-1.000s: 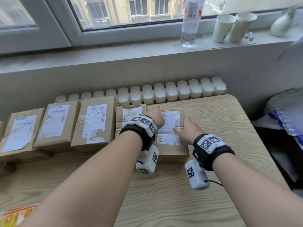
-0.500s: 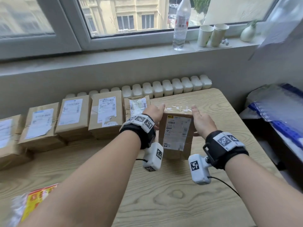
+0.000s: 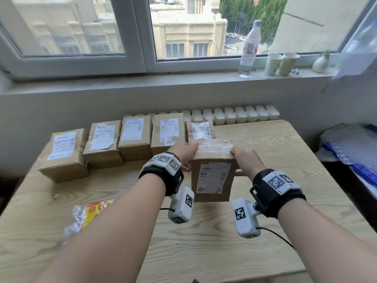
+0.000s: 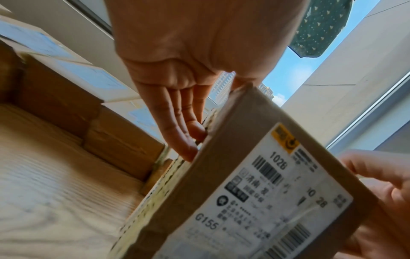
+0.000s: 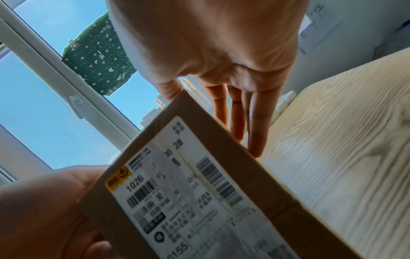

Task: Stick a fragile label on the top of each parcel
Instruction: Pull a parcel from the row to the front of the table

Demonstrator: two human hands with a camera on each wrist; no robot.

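Observation:
A brown cardboard parcel [image 3: 213, 178] is held up off the wooden table [image 3: 214, 242], tilted so its white shipping label faces me. My left hand [image 3: 183, 154] grips its left side and my right hand [image 3: 244, 160] its right side, thumbs on the label face and fingers behind. The left wrist view shows the left hand's fingers [image 4: 177, 126] laid along the parcel's [image 4: 266, 192] edge. The right wrist view shows the right hand's fingers [image 5: 244, 119] behind the parcel [image 5: 199, 192]. A red and yellow label pack [image 3: 91, 213] in clear wrap lies at the front left.
Several more brown parcels [image 3: 134, 137] stand in a row along the table's back left, with a smaller one [image 3: 201, 130] at the row's right end. A radiator [image 3: 234, 115] runs behind. A bottle [image 3: 248, 50] and paper cups [image 3: 282, 64] stand on the sill. Plastic bags [image 3: 350, 148] are piled at the right.
The parcel lay flat at the right end of the row; both hands have taken it by its sides, lifted it and tipped it upright, drawing it toward me.

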